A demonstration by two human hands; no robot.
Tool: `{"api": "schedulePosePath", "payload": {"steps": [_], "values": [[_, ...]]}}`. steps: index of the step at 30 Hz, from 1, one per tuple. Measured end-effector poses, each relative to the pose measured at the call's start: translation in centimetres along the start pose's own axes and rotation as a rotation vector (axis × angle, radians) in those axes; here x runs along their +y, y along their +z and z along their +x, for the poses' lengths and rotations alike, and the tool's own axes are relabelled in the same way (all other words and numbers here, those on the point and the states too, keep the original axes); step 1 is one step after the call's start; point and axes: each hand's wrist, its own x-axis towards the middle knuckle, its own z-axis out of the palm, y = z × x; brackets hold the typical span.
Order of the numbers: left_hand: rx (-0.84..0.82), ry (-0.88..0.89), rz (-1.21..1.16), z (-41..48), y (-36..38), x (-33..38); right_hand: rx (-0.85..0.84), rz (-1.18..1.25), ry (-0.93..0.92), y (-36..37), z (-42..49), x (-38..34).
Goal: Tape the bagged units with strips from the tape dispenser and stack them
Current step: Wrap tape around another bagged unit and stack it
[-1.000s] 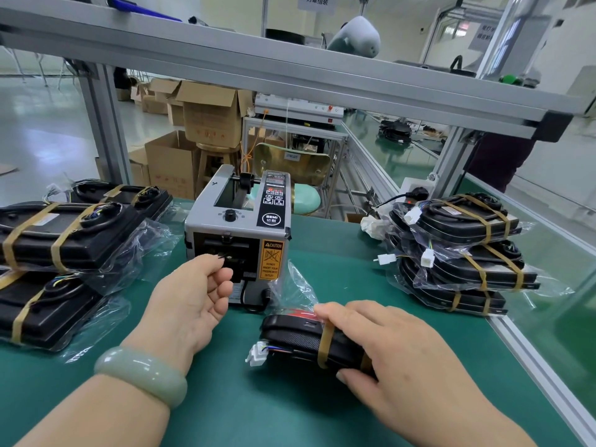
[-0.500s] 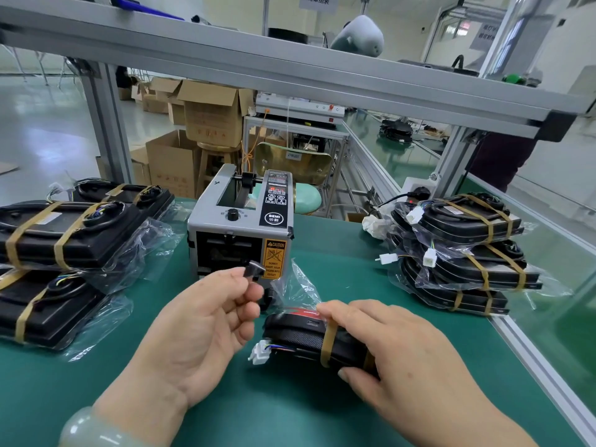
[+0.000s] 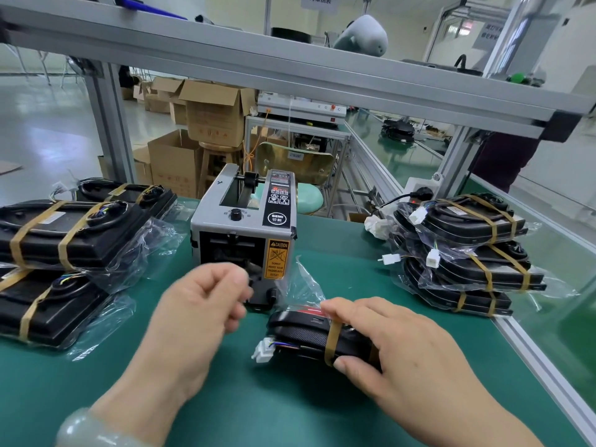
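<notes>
Head view: right hand [image 3: 396, 346] grips bagged unit [image 3: 303, 333] flat on tabletop [image 3: 225, 398], near centre, likely steadying for next strip. Left hand [image 3: 206, 304] blurred, fingers curled just before tape dispenser [image 3: 245, 227]; cannot tell whether strip held. Taped stack [image 3: 467, 253] right.

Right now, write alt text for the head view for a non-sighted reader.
A person's right hand grips a bagged unit on the table; the blurred left hand, fingers curled, hangs before the tape dispenser. Taped units sit stacked either side.
</notes>
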Motion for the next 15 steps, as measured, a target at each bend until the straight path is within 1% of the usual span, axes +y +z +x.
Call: {"api": "schedulePosePath", "payload": {"steps": [2,4,6,9,11,15], "values": [[0.180,0.029,-0.015,2.1,-1.3,0.1,-0.008,0.000,0.002,0.0,0.0,-0.1],[0.276,0.059,-0.040,4.1,-2.2,0.7,-0.001,-0.005,0.005,0.0,0.0,-0.2],[0.308,0.074,-0.067,5.7,-2.7,1.2,0.009,-0.004,0.013,-0.1,0.0,-0.4],[0.306,0.035,-0.077,7.4,-2.9,1.6,0.019,0.000,0.026,-0.3,0.1,-0.7],[0.310,0.002,-0.049,8.0,-2.9,1.6,0.010,-0.025,0.050,-0.4,0.1,-0.9],[0.363,-0.044,0.050,8.5,-3.5,1.7,0.043,-0.072,0.078,-0.5,0.1,-1.0]]}}
